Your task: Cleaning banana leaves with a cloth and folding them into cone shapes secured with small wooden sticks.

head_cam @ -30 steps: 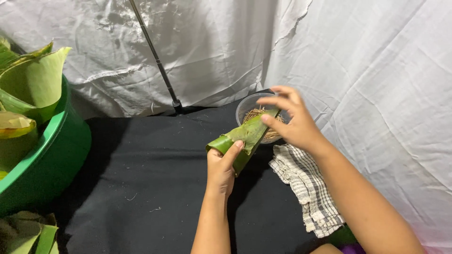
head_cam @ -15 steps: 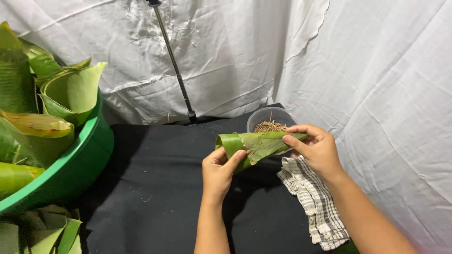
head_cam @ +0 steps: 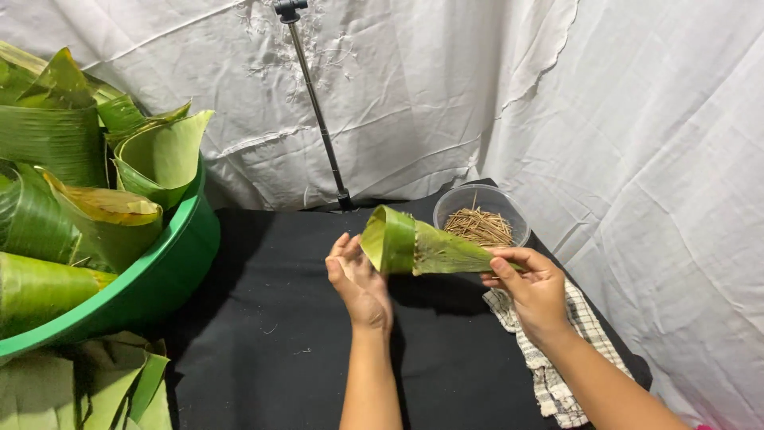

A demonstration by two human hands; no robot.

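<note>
1. Banana-leaf cone: held sideways above black cloth, just in front of clear bowl of thin sticks.
2. Right hand: pinching cone's narrow tip.
3. Left hand: fingers spread loose, beside cone's wide mouth.
4. Checked towel: under right wrist.
5. Green basin of leaves: far left of cone.

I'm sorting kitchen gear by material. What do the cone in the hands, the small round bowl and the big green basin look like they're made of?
Cone: a rolled green leaf, likely banana; fine parallel ribs, matte.
Small round bowl: probably clear plastic; thin see-through wall, thin tan sticks inside.
Big green basin: apparently moulded plastic; even colour, smooth, slightly glossy rim.
</note>
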